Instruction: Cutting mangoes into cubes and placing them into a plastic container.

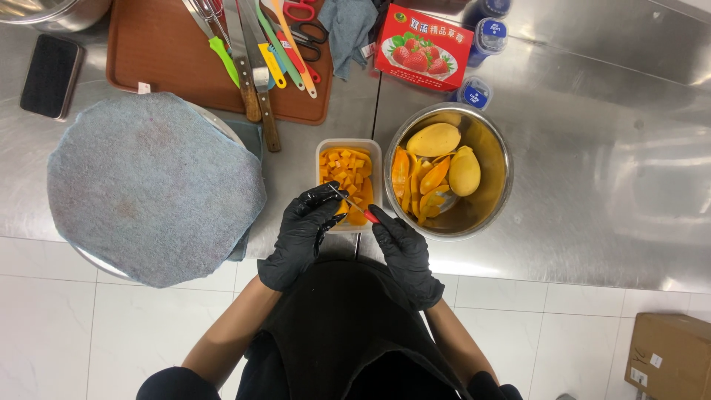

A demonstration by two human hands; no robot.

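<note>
2 gloved hands, left hand (302,235) and right hand (404,252), grip knife (354,205).

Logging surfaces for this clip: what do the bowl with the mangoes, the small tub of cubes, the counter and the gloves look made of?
Bowl: polished metal, likely steel, with mirror-like reflections. Tub: thin, pale, see-through plastic, by its look. Counter: brushed metal sheet with streaky glare and a seam. Gloves on the left hand and right hand: black, thin and slightly shiny, probably nitrile or latex.

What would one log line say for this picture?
left hand: holds mango piece | right hand: small red-handled knife, cutting | below: tub of mango cubes | beside: steel bowl
</note>
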